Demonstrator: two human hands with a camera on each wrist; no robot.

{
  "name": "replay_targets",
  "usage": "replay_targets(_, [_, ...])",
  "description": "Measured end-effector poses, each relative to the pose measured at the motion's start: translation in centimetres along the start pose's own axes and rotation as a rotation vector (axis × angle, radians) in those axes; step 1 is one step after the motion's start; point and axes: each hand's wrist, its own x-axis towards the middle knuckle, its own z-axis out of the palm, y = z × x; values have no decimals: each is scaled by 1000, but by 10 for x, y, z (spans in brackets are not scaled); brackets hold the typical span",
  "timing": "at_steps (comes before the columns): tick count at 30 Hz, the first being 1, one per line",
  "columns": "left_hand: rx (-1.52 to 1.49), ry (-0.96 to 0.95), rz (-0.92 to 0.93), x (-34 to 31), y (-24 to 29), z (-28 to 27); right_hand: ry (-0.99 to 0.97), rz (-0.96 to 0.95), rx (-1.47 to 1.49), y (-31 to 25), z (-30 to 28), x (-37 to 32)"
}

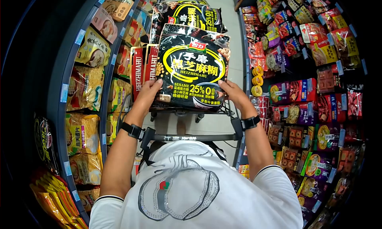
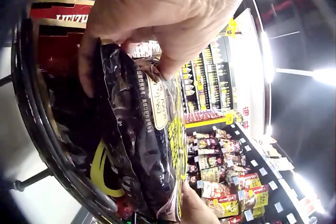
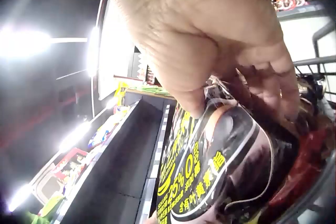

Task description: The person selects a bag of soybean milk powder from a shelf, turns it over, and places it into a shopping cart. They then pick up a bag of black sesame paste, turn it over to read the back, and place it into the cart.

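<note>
A large black bag of sesame paste powder [image 1: 194, 65], with a yellow ring and yellow and white lettering, faces up over the shopping cart. On its lower left edge, my left hand [image 1: 148, 92] grips it, thumb on the front. My right hand [image 1: 234, 94] holds the lower right edge likewise. The left wrist view shows the left hand [image 2: 163, 19] with fingers bent behind the bag's crinkled side [image 2: 136, 129]. In the right wrist view, the right hand [image 3: 210, 40] has its thumb on the printed front [image 3: 210, 176] and its fingers round the edge.
Another black bag [image 1: 213, 18] lies farther forward in the cart, and red-and-black packs [image 1: 137, 73] stand at the left. The cart's handle [image 1: 191, 137] crosses before my body. Shelves of packaged food [image 1: 85, 87] line the left, and hanging packets [image 1: 296, 89] fill the right.
</note>
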Motion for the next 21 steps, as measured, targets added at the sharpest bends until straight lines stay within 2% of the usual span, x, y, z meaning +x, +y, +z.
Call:
replay_targets(3, [76, -31, 8, 6, -6, -4, -17, -22, 159, 11, 3, 9])
replay_targets(5, [140, 30, 25, 16, -19, -8, -37, -30, 227, 19, 3, 18])
replay_targets(14, [262, 28, 44, -2, 13, 14, -64, -68, 433, 10, 14, 11])
replay_targets(17, [149, -42, 46, 4, 8, 9, -67, -97, 452, 0, 16, 3])
replay_targets(21, [144, 10, 131, -2, 7, 6, -74, -155, 455, -2, 22, 0])
